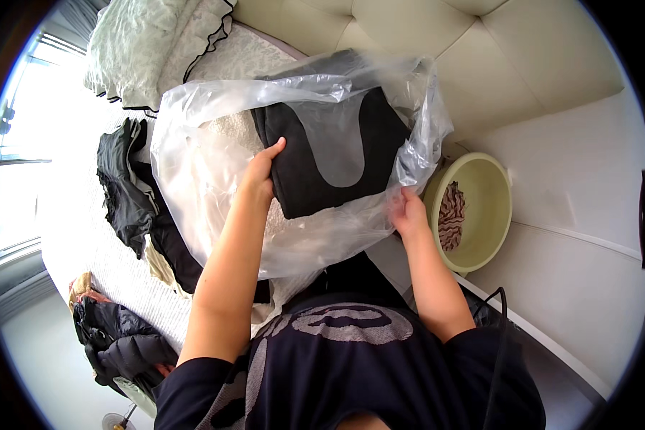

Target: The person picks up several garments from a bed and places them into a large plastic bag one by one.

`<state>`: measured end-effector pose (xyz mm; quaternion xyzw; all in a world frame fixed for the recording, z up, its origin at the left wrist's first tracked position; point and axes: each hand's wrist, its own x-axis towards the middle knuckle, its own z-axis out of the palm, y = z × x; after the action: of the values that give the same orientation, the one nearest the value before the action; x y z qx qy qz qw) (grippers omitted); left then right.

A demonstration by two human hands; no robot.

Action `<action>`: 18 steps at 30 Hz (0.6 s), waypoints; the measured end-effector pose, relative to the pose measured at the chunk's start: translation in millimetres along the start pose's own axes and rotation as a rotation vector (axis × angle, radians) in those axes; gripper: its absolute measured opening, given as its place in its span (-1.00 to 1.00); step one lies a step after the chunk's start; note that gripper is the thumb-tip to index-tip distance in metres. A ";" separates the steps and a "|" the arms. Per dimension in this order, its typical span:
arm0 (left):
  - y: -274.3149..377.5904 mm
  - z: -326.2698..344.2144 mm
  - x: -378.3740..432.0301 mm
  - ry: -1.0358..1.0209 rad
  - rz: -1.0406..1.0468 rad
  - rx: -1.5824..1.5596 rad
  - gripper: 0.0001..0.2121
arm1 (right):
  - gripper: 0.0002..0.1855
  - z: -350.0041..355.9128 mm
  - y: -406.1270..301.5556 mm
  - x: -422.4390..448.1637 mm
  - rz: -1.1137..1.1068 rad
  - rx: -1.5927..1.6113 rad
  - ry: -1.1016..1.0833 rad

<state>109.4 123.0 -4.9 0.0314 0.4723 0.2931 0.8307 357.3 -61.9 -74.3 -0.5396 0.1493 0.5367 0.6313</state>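
Note:
A folded black garment lies in the mouth of a large clear plastic bag, part of it covered by the film. My left hand grips the garment's left edge, thumb on top and fingers hidden beneath. At the bag's right rim, my right hand pinches the plastic; it looks slightly blurred. Under the garment, inside or below the bag, shows a cream fleecy fabric. Behind the black piece, a dark grey cloth is seen through the film.
Dark clothes lie on the white bed at left, with a black puffer jacket near its edge. A pale green ruffled quilt is behind. The padded headboard stands ahead. Right of me is a yellow-green basin holding a striped cloth.

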 end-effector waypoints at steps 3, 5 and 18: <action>-0.8 -7.2 -0.9 -0.072 -0.015 -0.088 -0.65 | -0.81 17.9 -25.4 -38.7 0.056 0.050 0.045; -5.2 1.2 -6.8 -0.058 -0.027 -0.092 -0.64 | -0.83 15.5 -44.1 -65.0 0.043 0.132 0.029; -31.9 -25.5 -5.5 0.068 0.128 0.351 -0.67 | -0.85 14.6 -107.5 -147.6 -0.279 0.258 -0.613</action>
<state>101.4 88.1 -25.3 0.1958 0.5410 0.2594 0.7757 385.7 -108.8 100.4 -0.2847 -0.0558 0.5592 0.7767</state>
